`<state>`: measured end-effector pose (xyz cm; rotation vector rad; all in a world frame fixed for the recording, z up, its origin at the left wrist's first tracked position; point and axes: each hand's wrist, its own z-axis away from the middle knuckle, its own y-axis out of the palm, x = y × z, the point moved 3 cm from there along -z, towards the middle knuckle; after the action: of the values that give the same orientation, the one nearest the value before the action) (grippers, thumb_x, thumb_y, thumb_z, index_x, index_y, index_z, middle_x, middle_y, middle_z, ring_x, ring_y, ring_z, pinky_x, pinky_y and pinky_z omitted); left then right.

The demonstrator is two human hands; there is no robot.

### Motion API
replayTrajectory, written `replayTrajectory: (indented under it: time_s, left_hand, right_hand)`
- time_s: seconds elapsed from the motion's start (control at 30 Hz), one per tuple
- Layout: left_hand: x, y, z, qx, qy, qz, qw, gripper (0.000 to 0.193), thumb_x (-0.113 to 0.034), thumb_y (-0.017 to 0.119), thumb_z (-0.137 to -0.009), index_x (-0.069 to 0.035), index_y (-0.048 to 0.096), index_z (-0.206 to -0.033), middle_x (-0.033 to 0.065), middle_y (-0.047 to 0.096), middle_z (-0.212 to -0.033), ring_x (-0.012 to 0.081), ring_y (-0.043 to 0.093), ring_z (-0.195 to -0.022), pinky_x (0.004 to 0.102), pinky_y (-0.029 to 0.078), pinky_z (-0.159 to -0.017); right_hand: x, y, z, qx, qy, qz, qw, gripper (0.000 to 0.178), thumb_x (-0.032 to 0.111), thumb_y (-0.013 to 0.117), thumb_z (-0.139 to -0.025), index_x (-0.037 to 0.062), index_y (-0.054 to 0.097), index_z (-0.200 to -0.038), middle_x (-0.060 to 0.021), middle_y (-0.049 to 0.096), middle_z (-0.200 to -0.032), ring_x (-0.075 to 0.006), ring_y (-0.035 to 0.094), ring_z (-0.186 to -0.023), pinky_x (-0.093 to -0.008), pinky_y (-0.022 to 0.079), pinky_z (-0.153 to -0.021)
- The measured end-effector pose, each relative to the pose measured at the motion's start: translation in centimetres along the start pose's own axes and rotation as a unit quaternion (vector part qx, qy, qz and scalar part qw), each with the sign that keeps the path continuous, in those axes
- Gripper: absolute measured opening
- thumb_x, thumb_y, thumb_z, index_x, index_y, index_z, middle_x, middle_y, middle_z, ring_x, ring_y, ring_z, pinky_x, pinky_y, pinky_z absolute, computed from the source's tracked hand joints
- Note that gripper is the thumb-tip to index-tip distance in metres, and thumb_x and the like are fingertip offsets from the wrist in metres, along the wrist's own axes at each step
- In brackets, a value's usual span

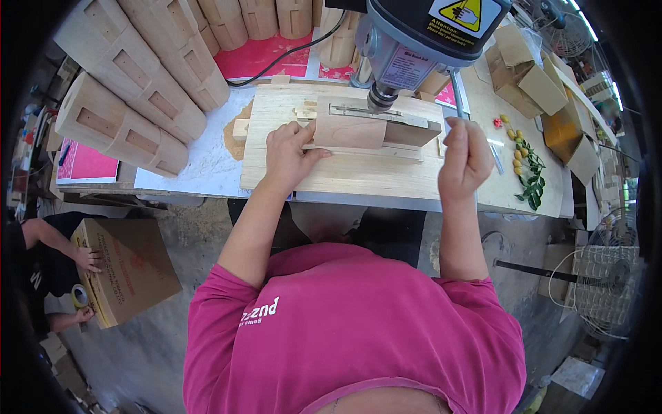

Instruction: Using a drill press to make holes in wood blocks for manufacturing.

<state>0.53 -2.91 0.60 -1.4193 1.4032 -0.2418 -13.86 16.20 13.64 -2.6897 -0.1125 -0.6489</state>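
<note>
Touching a wooden block [353, 131], left hand [291, 153] half-spread; right hand [465, 159] clamped on a lever [458, 94].

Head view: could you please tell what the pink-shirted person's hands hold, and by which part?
The right hand grips the drill press lever by its near end; the left hand holds the wooden workpiece at its left end.

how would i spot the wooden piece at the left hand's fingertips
Start at the grey drill press at the top and follow it down to its chuck. The smooth wooden piece sits just below and leftward, with the left hand at its left end. Its plain, pinkish-tan face sets it apart from the paler board beneath.
</note>
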Motion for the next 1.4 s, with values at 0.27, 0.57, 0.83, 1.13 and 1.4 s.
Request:
replayTrajectory:
  time_s: [0.27, 0.57, 0.83, 1.13, 1.4]
  left_hand:
    - [-0.2, 0.2, -0.2, 0.007, -0.002, 0.012, 1.000, 0.056, -0.032, 0.075, -0.058, -0.015, 0.061, -0.110, 0.0016, 0.050, -0.072, 0.0211, 0.049, -0.077, 0.0344, 0.034, -0.072]
    - [-1.1, 1.0, 0.5, -0.015, -0.004, -0.039, 0.999, 0.057, -0.033, 0.075, -0.058, -0.016, 0.060, -0.110, 0.0024, 0.049, -0.072, 0.0202, 0.049, -0.077, 0.0366, 0.029, -0.075]
    - [-3.5, 2.2, -0.6, -0.010, -0.010, -0.007, 1.000, 0.057, -0.034, 0.075, -0.059, -0.017, 0.060, -0.111, 0.0028, 0.048, -0.072, 0.0199, 0.049, -0.077, 0.0365, 0.027, -0.075]
    - [-3.5, 2.3, -0.4, -0.010, -0.012, -0.017, 1.000, 0.056, -0.036, 0.074, -0.059, -0.017, 0.060, -0.110, 0.0030, 0.047, -0.071, 0.0204, 0.049, -0.077, 0.0374, 0.027, -0.075]
    - [-3.6, 2.5, -0.3, -0.026, -0.002, -0.005, 1.000, 0.054, -0.035, 0.075, -0.058, -0.018, 0.062, -0.108, 0.0030, 0.047, -0.071, 0.0207, 0.049, -0.076, 0.0369, 0.026, -0.073]
  right_hand:
    - [-3.2, 2.7, 2.4, -0.024, -0.027, -0.039, 0.999, 0.005, 0.000, 0.055, -0.080, -0.0016, 0.056, -0.076, -0.0086, 0.047, -0.059, -0.0160, 0.044, -0.052, -0.0272, 0.033, -0.046]
    - [1.6, -1.0, -10.4, 0.008, -0.062, 0.095, 0.994, 0.021, 0.014, 0.050, -0.088, -0.0025, 0.058, -0.078, -0.0015, 0.047, -0.061, -0.0059, 0.041, -0.053, -0.0193, 0.033, -0.050]
    - [-3.3, 1.4, -17.3, 0.081, 0.012, 0.111, 0.990, 0.035, 0.028, 0.045, -0.083, -0.0041, 0.054, -0.070, -0.0200, 0.054, -0.067, -0.0296, 0.053, -0.067, -0.0355, 0.040, -0.062]
    - [2.1, -2.1, -10.7, 0.048, -0.015, 0.102, 0.993, 0.024, 0.017, 0.049, -0.089, -0.0026, 0.058, -0.078, -0.0007, 0.047, -0.060, -0.0054, 0.038, -0.053, -0.0198, 0.031, -0.050]
    - [0.6, -1.2, -1.5, 0.016, 0.029, -0.014, 0.999, 0.015, 0.005, 0.049, -0.085, -0.0026, 0.057, -0.076, -0.0050, 0.041, -0.053, -0.0116, 0.037, -0.046, -0.0240, 0.030, -0.045]
